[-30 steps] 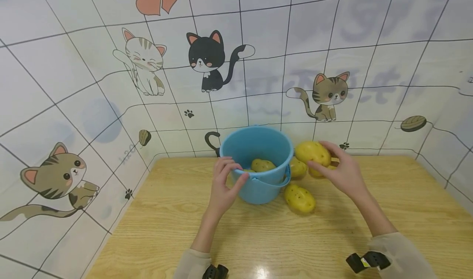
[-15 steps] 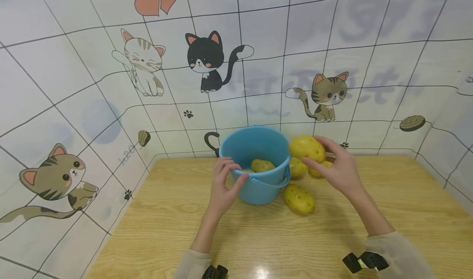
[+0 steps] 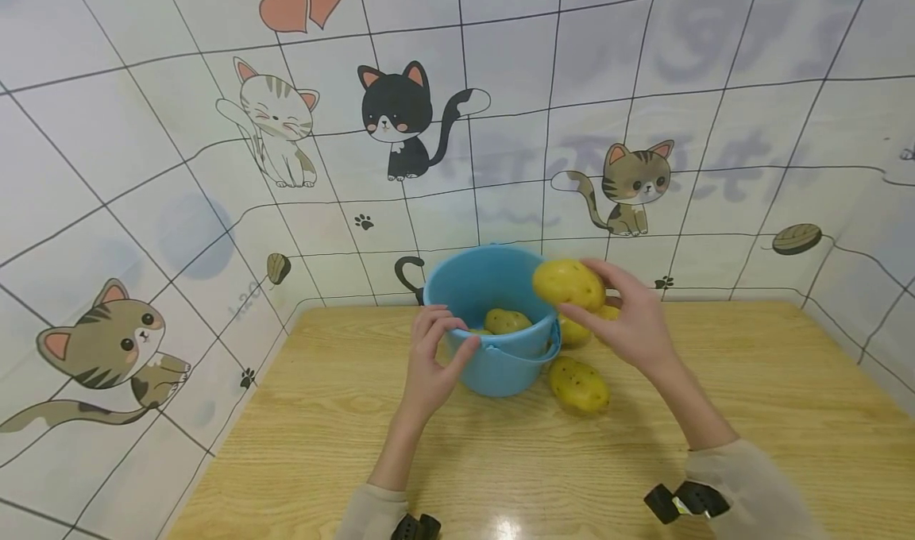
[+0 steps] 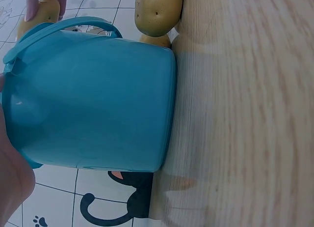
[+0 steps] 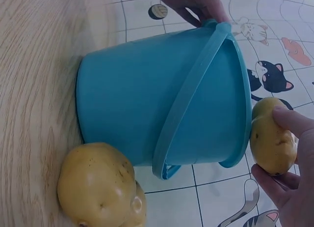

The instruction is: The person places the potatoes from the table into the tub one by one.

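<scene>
1. Your right hand (image 3: 632, 322) has a potato (image 3: 568, 284) pinched between thumb and fingers, raised off the table (image 3: 457, 460). It sits at your fingertips, on the hand's left.
2. Biggest change from a second ago: that hand has slid left with it. Back then the potato was out past the right side of the blue bucket (image 3: 493, 377); now it overlaps the right edge of the opening in the head view. Your right wrist cam has it right by the rim, can't tell if they're touching.
3. Your left hand (image 3: 432, 357) hasn't really budged. It's gripping the near-left rim, fingers hooked over, thumb on the near side. The bucket's upright, just right of that hand, with its handle (image 3: 520, 357) hanging down.
4. A potato inside the bucket (image 3: 507, 321) lies to the right of your left fingers, same spot as before. A sliver of another shows right by those fingers.
5. On the table, the front potato (image 3: 579, 385) is left of your right hand and closer to you, unmoved. Two more, the left rear potato (image 3: 574, 332) and right rear potato (image 3: 609, 312), are partly hidden behind your right hand.
</scene>
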A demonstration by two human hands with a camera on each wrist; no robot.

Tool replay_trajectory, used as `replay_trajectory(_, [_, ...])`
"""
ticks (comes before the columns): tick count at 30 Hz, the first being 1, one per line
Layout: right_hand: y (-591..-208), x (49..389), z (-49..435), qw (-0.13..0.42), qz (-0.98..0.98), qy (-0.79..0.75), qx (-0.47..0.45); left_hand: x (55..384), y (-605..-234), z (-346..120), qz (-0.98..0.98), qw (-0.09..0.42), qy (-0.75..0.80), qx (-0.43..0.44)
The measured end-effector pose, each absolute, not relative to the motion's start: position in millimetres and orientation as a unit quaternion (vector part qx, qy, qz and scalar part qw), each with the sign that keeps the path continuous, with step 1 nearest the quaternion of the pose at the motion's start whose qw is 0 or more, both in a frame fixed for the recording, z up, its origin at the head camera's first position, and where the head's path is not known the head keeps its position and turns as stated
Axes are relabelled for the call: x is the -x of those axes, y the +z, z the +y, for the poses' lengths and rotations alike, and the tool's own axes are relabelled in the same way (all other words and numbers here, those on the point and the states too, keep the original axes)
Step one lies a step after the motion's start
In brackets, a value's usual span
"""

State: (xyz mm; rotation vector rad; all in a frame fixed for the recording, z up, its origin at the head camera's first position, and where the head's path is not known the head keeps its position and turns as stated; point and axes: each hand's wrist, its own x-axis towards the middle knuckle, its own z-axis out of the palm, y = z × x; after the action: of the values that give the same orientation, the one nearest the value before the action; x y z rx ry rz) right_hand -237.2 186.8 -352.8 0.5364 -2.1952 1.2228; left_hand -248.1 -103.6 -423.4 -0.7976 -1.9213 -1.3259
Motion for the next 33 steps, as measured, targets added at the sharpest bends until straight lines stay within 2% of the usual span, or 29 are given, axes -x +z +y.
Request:
replay_trajectory(13, [-352.1,242.5,166.5,0.297,-0.811,0.440,-0.246,247.9,-421.5,-102.8,-0.722,0.343,-0.510,0.318])
replay_trajectory(28, [-351.5,245.9,155.8,0.270,-0.806,0.452,-0.271,246.9,-422.2,-103.1,-0.731,0.339,-0.507,0.308])
replay_trajectory(33, [-352.7,248.4,154.8,0.287,-0.784,0.465,-0.294,248.1,-422.6,-102.1,-0.726,0.346,-0.506,0.311])
